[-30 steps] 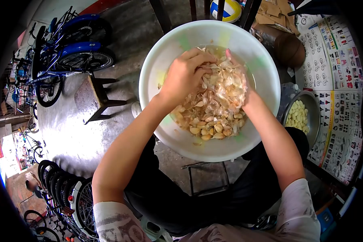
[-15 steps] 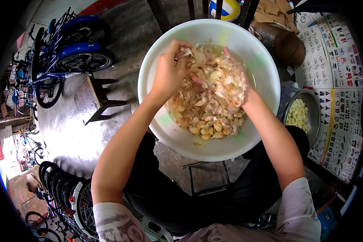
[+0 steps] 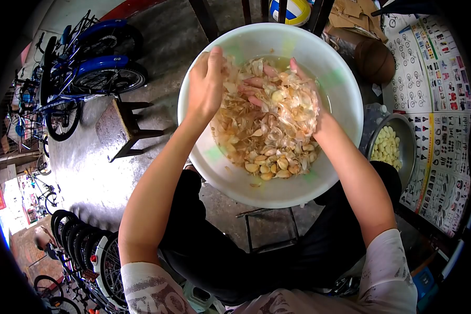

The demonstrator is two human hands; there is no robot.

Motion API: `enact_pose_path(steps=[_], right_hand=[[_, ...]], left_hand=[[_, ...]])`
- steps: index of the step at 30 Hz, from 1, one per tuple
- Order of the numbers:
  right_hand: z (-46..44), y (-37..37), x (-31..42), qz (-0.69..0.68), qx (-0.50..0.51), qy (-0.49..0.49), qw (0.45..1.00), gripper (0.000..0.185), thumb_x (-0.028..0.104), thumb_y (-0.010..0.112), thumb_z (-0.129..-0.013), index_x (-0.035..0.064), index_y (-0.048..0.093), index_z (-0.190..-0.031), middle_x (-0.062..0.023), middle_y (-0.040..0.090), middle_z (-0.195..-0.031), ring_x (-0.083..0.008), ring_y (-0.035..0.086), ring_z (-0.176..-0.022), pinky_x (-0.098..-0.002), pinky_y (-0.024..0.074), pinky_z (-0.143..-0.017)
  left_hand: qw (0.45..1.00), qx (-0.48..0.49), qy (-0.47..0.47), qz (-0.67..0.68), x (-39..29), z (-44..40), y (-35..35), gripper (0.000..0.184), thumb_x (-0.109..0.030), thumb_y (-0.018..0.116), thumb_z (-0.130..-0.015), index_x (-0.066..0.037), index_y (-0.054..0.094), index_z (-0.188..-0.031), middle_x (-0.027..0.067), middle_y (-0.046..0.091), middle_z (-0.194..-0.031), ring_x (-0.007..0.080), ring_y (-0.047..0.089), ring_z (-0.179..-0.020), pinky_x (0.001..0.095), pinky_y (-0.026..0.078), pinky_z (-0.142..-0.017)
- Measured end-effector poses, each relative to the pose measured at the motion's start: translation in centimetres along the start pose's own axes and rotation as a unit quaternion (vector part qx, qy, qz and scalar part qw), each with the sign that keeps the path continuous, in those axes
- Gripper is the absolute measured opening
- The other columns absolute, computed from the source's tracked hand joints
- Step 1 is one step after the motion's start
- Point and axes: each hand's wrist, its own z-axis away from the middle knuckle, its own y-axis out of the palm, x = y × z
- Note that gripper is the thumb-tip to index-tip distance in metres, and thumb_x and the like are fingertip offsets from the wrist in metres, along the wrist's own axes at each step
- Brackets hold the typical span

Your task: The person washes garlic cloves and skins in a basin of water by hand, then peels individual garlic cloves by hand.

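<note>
A large white plastic basin [image 3: 196, 118] holds water, papery garlic skins [image 3: 233, 123] and unpeeled garlic cloves [image 3: 282, 163]. My right hand [image 3: 314, 97] is palm up inside it, fingers spread beneath a heap of wet skins, with a pale clove [image 3: 277, 97] among them. Most of that palm is hidden under the heap. At the basin's left side, my left hand [image 3: 205, 89] is raised with its thumb uppermost and its fingers partly hidden. Blurred loose skins lie beside its palm; no firm grip shows.
A metal bowl [image 3: 411, 141] of peeled garlic cloves stands right of the basin, near printed sheets [image 3: 439, 83]. A basketball [image 3: 374, 62] and a volleyball [image 3: 290, 11] lie beyond. A wooden stool [image 3: 118, 128] and bicycles [image 3: 102, 63] are on the left.
My left hand has moved left, away from the heap of skins, toward the basin's left side. My right hand stays nearly still under the heap, its fingers now more exposed.
</note>
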Motion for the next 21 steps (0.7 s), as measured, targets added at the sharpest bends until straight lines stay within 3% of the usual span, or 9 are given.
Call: enact_pose_path(steps=[2, 3, 4, 5, 8, 10, 13, 15, 21], right_hand=[[0.0, -0.1, 0.0, -0.001, -0.001, -0.002, 1.000, 0.076, 0.061, 0.033, -0.098, 0.0055, 0.028, -0.149, -0.0275, 0.041, -0.142, -0.0398, 0.045, -0.130, -0.0489, 0.0373, -0.112], [-0.1, -0.2, 0.0, -0.001, -0.002, -0.005, 1.000, 0.076, 0.061, 0.034, -0.098, 0.0053, 0.028, -0.148, -0.0279, 0.042, -0.141, -0.0399, 0.046, -0.130, -0.0488, 0.0377, -0.111], [-0.1, -0.3, 0.0, -0.001, -0.002, -0.004, 1.000, 0.076, 0.061, 0.034, -0.098, 0.0053, 0.028, -0.148, -0.0279, 0.042, -0.141, -0.0399, 0.046, -0.130, -0.0488, 0.0377, -0.111], [-0.3, -0.5, 0.1, -0.014, 0.021, 0.000, 1.000, 0.076, 0.062, 0.033, -0.098, 0.0047, 0.030, -0.147, -0.0281, 0.045, -0.139, -0.0404, 0.047, -0.129, -0.0489, 0.0378, -0.111], [-0.1, -0.6, 0.2, -0.028, 0.030, 0.003, 0.999, 0.075, 0.063, 0.032, -0.098, 0.0035, 0.036, -0.143, -0.0269, 0.051, -0.131, -0.0395, 0.052, -0.124, -0.0483, 0.0408, -0.109], [-0.1, -0.8, 0.2, -0.028, 0.017, 0.004, 0.999, 0.074, 0.063, 0.032, -0.097, 0.0029, 0.041, -0.140, -0.0255, 0.055, -0.126, -0.0381, 0.055, -0.120, -0.0477, 0.0438, -0.106], [-0.3, -1.2, -0.2, -0.053, 0.068, 0.009, 0.996, 0.072, 0.063, 0.033, -0.097, 0.0026, 0.048, -0.133, -0.0210, 0.059, -0.119, -0.0341, 0.061, -0.110, -0.0458, 0.0502, -0.099], [-0.4, -1.2, -0.3, -0.056, 0.018, 0.013, 0.998, 0.068, 0.062, 0.035, -0.098, 0.0035, 0.051, -0.129, -0.0164, 0.060, -0.116, -0.0295, 0.063, -0.105, -0.0443, 0.0536, -0.093], [-0.3, -0.2, -0.5, -0.017, -0.036, -0.011, 0.999, 0.062, 0.057, 0.037, -0.099, 0.0051, 0.052, -0.129, -0.0135, 0.060, -0.119, -0.0260, 0.062, -0.109, -0.0442, 0.0523, -0.095]], left_hand=[[0.998, 0.000, -0.014, -0.062, 0.3, -0.1, -0.3, 0.025, -0.025, 0.049, -0.095, -0.004, 0.060, -0.102, 0.0049, 0.059, -0.094, 0.0160, 0.053, -0.087, 0.0318, 0.043, -0.080], [0.949, -0.028, 0.136, -0.282, 0.0, 0.3, -0.4, 0.021, -0.022, 0.052, -0.092, -0.007, 0.062, -0.103, 0.0052, 0.060, -0.101, 0.0194, 0.055, -0.093, 0.0350, 0.043, -0.083], [0.830, -0.054, 0.276, -0.482, -0.3, 0.7, -0.6, 0.021, -0.019, 0.056, -0.088, -0.009, 0.064, -0.105, 0.0056, 0.061, -0.109, 0.0229, 0.057, -0.099, 0.0383, 0.044, -0.086], [0.817, -0.073, 0.288, -0.494, -0.7, 0.9, -0.5, 0.027, -0.013, 0.059, -0.083, -0.014, 0.065, -0.108, 0.0018, 0.059, -0.121, 0.0258, 0.056, -0.108, 0.0425, 0.044, -0.091], [0.801, -0.086, 0.372, -0.460, -3.3, 1.3, -0.1, 0.031, -0.010, 0.059, -0.083, -0.014, 0.064, -0.113, 0.0027, 0.059, -0.121, 0.0244, 0.055, -0.110, 0.0422, 0.042, -0.095], [0.842, -0.041, 0.363, -0.396, -3.4, 1.7, 0.7, 0.031, -0.010, 0.065, -0.081, -0.015, 0.067, -0.111, 0.0027, 0.059, -0.122, 0.0239, 0.055, -0.111, 0.0413, 0.043, -0.096], [0.884, 0.032, 0.358, -0.298, -2.9, 2.2, 1.8, 0.018, -0.016, 0.077, -0.073, -0.014, 0.073, -0.090, -0.0003, 0.060, -0.118, 0.0226, 0.056, -0.107, 0.0372, 0.047, -0.092], [0.888, 0.038, 0.351, -0.293, -2.6, 2.2, 2.3, 0.016, -0.015, 0.077, -0.074, -0.013, 0.073, -0.089, -0.0016, 0.060, -0.117, 0.0222, 0.057, -0.106, 0.0375, 0.047, -0.091], [0.898, 0.058, 0.338, -0.277, -2.0, 2.2, 3.1, 0.011, -0.014, 0.073, -0.077, -0.012, 0.074, -0.087, -0.0007, 0.060, -0.112, 0.0206, 0.055, -0.104, 0.0397, 0.045, -0.089]])
